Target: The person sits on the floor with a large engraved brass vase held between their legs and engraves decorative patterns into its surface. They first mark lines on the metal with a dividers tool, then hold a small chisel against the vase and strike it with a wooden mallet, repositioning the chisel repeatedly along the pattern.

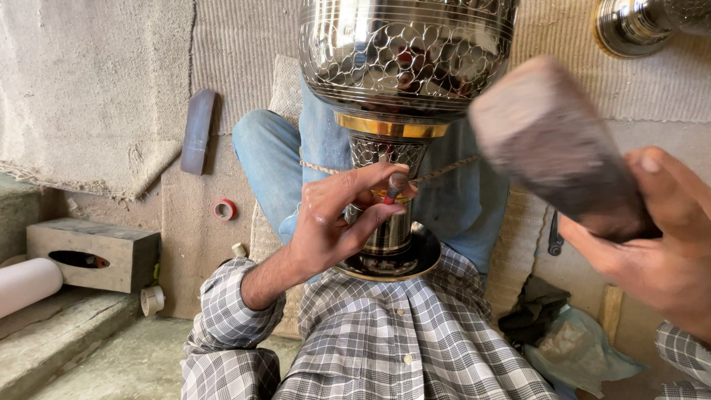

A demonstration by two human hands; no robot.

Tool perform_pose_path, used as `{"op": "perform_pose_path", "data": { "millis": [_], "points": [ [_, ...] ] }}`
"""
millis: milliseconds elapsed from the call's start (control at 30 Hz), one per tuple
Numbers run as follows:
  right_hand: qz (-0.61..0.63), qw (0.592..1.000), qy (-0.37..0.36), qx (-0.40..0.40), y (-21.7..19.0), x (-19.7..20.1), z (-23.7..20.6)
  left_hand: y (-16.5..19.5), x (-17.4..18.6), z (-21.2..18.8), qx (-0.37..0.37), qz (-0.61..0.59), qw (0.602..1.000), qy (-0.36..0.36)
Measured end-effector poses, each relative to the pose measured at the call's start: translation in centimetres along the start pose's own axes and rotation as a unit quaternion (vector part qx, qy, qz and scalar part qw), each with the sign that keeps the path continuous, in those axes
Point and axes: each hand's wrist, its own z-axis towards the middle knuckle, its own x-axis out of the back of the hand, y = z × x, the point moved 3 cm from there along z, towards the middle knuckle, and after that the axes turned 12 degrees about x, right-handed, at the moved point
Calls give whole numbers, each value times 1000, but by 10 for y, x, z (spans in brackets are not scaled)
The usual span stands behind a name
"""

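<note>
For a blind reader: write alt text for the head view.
The left hand holds a small punch against the stem of an engraved metal vessel, while the right hand raises a blurred mallet. Checked shirt and jeans show below.

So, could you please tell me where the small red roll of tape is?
In the head view, the small red roll of tape lies on the floor at left, just below the grey-blue flat bar.
</note>
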Motion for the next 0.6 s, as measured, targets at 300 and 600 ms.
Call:
{"op": "perform_pose_path", "data": {
  "millis": [300, 600],
  "points": [
    [-47, 998, -19, -30, -13, -18, 7, -1, 2, 13, -36, 101, 991, -74],
    [-60, 998, 23, -27, 3, -55, -39, 0, 0, 26, -34, 85, 986, -136]
  ]
}}
